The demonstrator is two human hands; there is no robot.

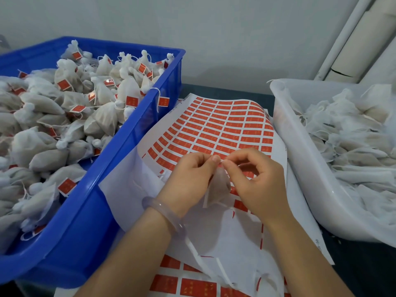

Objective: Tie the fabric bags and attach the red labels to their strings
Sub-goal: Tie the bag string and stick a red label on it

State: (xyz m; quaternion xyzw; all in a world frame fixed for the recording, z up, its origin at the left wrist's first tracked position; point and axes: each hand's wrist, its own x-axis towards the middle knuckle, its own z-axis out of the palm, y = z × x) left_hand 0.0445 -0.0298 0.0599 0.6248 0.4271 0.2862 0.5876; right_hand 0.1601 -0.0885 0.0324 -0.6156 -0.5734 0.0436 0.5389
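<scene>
Both hands, left hand point(194, 170) and right hand point(255, 179), pinch a small bag point(218, 187) at its neck (strings hidden); a loose grip risks dropping it.

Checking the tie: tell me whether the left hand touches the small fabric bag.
Touching. The head view shows the left hand pinching the top of the fabric bag, which hangs against its fingers.

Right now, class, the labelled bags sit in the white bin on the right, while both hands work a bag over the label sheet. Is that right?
No: the head view shows the labelled bags in the blue crate on the left. The rest holds.
</scene>
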